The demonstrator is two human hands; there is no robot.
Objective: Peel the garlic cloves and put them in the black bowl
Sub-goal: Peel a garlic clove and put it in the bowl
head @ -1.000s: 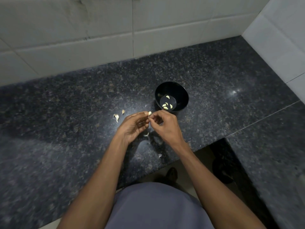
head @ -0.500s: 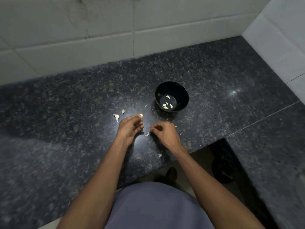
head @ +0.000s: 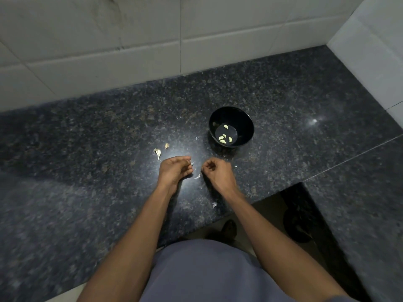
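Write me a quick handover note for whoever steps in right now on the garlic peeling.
Left hand: fingers curled; something small shows at its fingertips, so its grip cannot be confirmed.
Right hand: fingers curled, contents hidden.
Black bowl sits beyond the right hand with peeled cloves inside.
Two unpeeled cloves lie on the counter beyond the left hand.
Skin scraps lie between the hands and near the counter edge.
Left: peel the remaining cloves and drop them in.

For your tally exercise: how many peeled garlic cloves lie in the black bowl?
4 peeled cloves in the black bowl: one toward the back, three clustered at the front. The near wall may hide more.
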